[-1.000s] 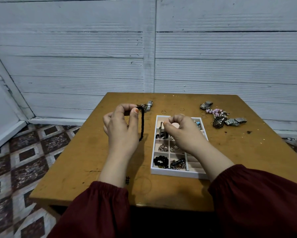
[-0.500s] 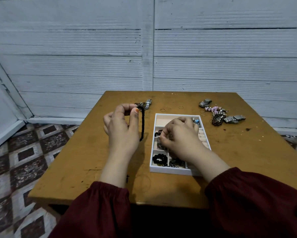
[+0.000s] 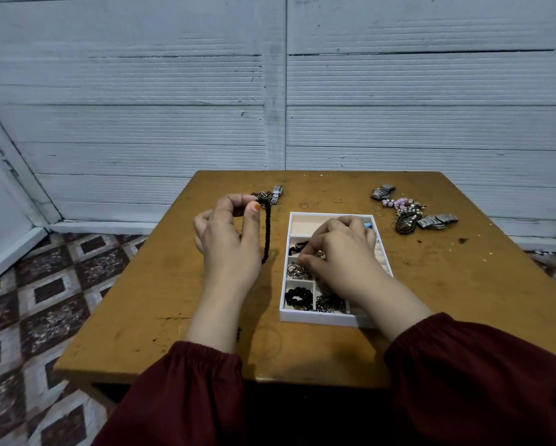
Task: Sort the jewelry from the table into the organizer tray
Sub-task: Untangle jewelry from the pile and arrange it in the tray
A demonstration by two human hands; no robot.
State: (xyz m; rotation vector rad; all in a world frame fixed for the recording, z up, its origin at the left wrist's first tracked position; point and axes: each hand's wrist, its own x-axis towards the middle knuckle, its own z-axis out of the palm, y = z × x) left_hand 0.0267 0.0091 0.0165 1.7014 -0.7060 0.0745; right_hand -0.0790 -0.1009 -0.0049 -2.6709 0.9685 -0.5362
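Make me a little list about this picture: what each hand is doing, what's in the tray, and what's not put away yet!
Left hand: pinches a black cord that hangs down beside the tray
Right hand: fingers curled inside the tray among silvery pieces; grip unclear
Near-left compartment: black bead bracelet
Loose on the table: silver watch, thin rings, jewelry pile at the far right

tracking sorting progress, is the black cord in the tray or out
Out: the left grip pinches the black cord by its top, and it hangs over the table, left of the tray.
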